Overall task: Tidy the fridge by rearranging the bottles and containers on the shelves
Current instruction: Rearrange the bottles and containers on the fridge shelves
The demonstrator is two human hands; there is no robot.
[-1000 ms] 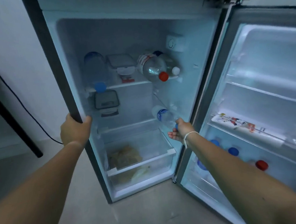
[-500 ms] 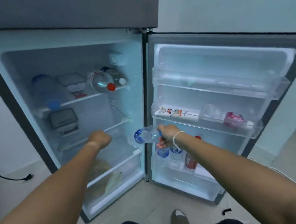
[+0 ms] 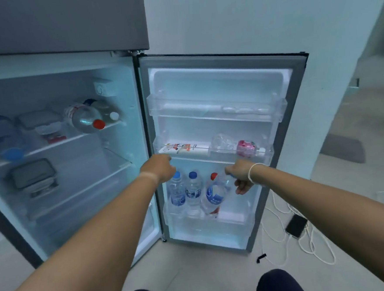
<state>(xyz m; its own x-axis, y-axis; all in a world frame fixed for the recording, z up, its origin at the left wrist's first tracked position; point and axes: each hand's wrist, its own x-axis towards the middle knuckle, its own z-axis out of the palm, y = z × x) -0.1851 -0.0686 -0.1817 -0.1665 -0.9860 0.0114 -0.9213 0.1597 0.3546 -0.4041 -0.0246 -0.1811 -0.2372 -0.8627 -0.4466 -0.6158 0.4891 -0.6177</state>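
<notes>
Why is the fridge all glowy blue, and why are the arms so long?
Head view: the fridge light casts a bluish glow on its white walls; the wide-angle lens stretches both arms toward the frame's bottom corners; the left shelves look smeared and soft.

Cool bluish light spills from the fridge interior [image 3: 77,139] — the room around stays dim. Soft overall, edges bowed by the wide lens — left shelves blurred.
</notes>
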